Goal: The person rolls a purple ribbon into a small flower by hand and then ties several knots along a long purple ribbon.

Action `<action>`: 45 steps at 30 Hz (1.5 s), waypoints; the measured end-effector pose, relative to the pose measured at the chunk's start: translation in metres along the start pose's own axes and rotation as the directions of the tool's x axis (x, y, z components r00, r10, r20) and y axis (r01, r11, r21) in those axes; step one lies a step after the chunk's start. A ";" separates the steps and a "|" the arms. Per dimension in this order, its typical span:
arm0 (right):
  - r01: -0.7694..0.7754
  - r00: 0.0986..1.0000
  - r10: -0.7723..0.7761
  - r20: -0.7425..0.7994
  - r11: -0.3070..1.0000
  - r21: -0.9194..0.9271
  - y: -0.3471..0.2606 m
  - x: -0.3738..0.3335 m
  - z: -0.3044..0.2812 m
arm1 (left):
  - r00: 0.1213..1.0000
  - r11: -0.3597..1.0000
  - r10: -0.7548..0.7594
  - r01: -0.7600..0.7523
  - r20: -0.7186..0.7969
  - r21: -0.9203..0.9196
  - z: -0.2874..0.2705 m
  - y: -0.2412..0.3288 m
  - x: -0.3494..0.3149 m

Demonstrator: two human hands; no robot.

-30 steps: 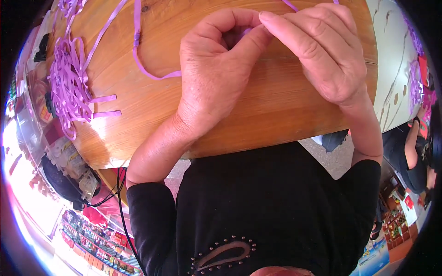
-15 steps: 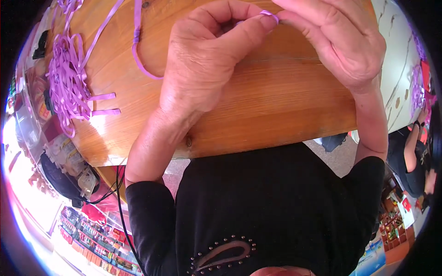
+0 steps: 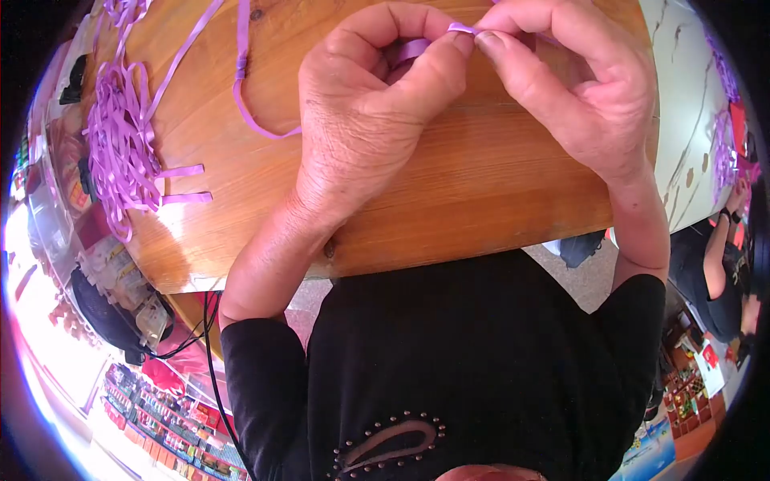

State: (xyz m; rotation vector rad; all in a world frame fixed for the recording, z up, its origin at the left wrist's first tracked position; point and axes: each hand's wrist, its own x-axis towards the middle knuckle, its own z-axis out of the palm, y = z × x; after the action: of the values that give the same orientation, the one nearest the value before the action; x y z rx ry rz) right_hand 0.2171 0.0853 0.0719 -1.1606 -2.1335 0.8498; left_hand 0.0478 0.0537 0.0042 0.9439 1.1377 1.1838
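A narrow purple ribbon (image 3: 266, 131) runs across the wooden table and passes up into my left hand (image 3: 377, 96). The thumb and forefinger of that hand pinch it close to a small fold or loop at the tips. Right beside them, my right hand (image 3: 589, 88) pinches the same ribbon between thumb and forefinger, the two hands' fingertips almost touching. More of the ribbon shows curled inside the left hand's grip. What shape the fold between the fingertips has is too small to make out. A tangled pile of purple ribbons (image 3: 120, 148) lies at the table's left.
The wooden table (image 3: 481, 192) has its near edge against my body. At the right stands a white marbled surface (image 3: 682, 120) with more purple ribbon (image 3: 724, 148) on it. Another person's arm (image 3: 716, 256) shows at far right. A black cable (image 3: 212, 369) hangs at the left.
My right hand has turned and closed its thumb and forefinger on the ribbon beside the left fingertips. My left hand has shifted slightly right, drawing the ribbon on the table along a little.
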 end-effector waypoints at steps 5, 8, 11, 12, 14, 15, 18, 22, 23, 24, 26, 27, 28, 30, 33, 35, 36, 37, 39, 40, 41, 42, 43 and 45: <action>0.203 0.978 -0.194 -0.073 0.969 0.143 0.033 -0.002 0.010 | 0.999 0.998 -0.020 0.018 -0.032 -0.065 0.009 0.002 -0.003; 0.133 0.991 -0.133 -0.013 0.973 0.186 0.020 0.000 0.008 | 0.997 0.996 0.064 -0.067 -0.051 -0.055 0.001 -0.004 -0.001; -0.139 0.990 0.143 0.003 0.955 0.262 0.006 -0.002 0.008 | 0.998 0.992 0.058 -0.062 -0.031 -0.113 -0.002 -0.004 0.001; -0.041 0.996 0.064 -0.060 0.946 0.323 0.019 -0.006 0.013 | 0.999 0.985 0.023 -0.027 -0.027 -0.172 -0.002 -0.004 0.002; 0.061 0.992 -0.013 -0.127 0.925 0.376 0.025 -0.008 0.015 | 0.999 0.976 0.038 -0.036 0.003 -0.217 -0.003 -0.006 0.003; 0.127 0.986 -0.093 -0.136 0.953 0.276 0.023 -0.007 0.014 | 0.998 0.964 0.053 -0.043 0.030 -0.261 -0.004 -0.006 0.003; 0.181 0.977 -0.159 -0.140 0.971 0.157 0.018 -0.006 0.013 | 0.997 0.971 0.049 -0.061 -0.059 -0.232 0.002 -0.005 0.002; 0.137 0.980 -0.120 -0.156 0.984 0.109 0.008 -0.006 0.015 | 0.998 0.982 -0.051 0.045 -0.032 -0.184 0.002 0.000 -0.002; 0.127 0.981 -0.111 -0.160 0.987 0.098 0.006 -0.006 0.015 | 1.000 0.969 0.003 -0.009 -0.024 -0.245 0.003 -0.003 -0.001; 0.117 0.981 -0.102 -0.164 0.989 0.087 0.003 -0.006 0.016 | 0.998 0.950 0.057 -0.061 -0.019 -0.306 0.003 -0.005 0.000; 0.094 0.982 -0.081 -0.172 0.993 0.066 0.001 -0.007 0.017 | 0.996 0.963 0.087 -0.083 0.004 -0.256 -0.001 -0.010 0.001; 0.080 0.982 -0.069 -0.177 0.995 0.056 0.001 -0.008 0.018 | 0.993 0.972 0.116 -0.108 0.029 -0.207 -0.003 -0.012 0.002; 0.068 0.982 -0.058 -0.181 0.997 0.046 0.001 -0.009 0.018 | 0.993 0.973 0.113 -0.104 0.030 -0.206 0.000 -0.011 0.001; 0.154 0.973 -0.127 -0.191 0.979 0.133 0.021 -0.005 0.022 | 0.997 0.975 0.075 -0.078 -0.025 -0.206 0.009 -0.008 0.000; 0.249 0.960 -0.206 -0.190 0.938 0.240 0.035 -0.003 0.023 | 0.995 0.975 0.060 -0.042 0.077 -0.219 -0.002 -0.015 0.003; 0.253 0.962 -0.213 -0.173 0.931 0.263 0.035 -0.003 0.021 | 0.995 0.967 0.054 -0.031 0.085 -0.253 -0.001 -0.013 0.004; 0.062 0.993 -0.019 -0.114 0.916 0.396 0.031 -0.002 0.019 | 0.994 0.957 0.050 -0.021 0.094 -0.289 0.000 -0.013 0.004; -0.130 0.985 0.168 -0.028 0.851 0.508 0.029 -0.002 0.018 | 0.994 0.957 0.049 -0.020 0.094 -0.288 -0.002 -0.014 0.005; -0.133 0.988 0.155 0.011 0.809 0.572 0.038 -0.005 0.018 | 0.977 0.932 0.091 -0.015 0.193 -0.363 -0.006 -0.017 0.007; -0.137 0.989 0.138 0.049 0.764 0.631 0.041 -0.006 0.018 | 0.976 0.932 0.091 -0.014 0.196 -0.363 -0.005 -0.016 0.007; -0.138 0.989 0.136 0.051 0.762 0.633 0.038 -0.006 0.018 | 0.981 0.933 0.085 -0.016 0.176 -0.360 -0.005 -0.014 0.005; -0.148 0.986 0.166 0.012 0.841 0.520 0.031 -0.007 0.017 | 0.984 0.934 0.079 -0.018 0.158 -0.358 -0.004 -0.012 0.004; -0.161 0.982 0.189 -0.031 0.904 0.396 0.028 -0.007 0.017 | 0.985 0.934 0.079 -0.018 0.155 -0.357 -0.002 -0.010 0.003; 0.079 0.995 -0.051 -0.091 0.940 0.333 0.029 -0.007 0.015 | 0.987 0.986 0.123 -0.110 0.103 -0.124 0.002 -0.005 0.002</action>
State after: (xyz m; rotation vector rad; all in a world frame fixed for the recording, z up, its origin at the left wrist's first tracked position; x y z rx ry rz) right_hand 0.2246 0.0878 0.0395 -0.9257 -1.8583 1.0683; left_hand 0.0507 0.0546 -0.0007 0.9838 0.9244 1.2631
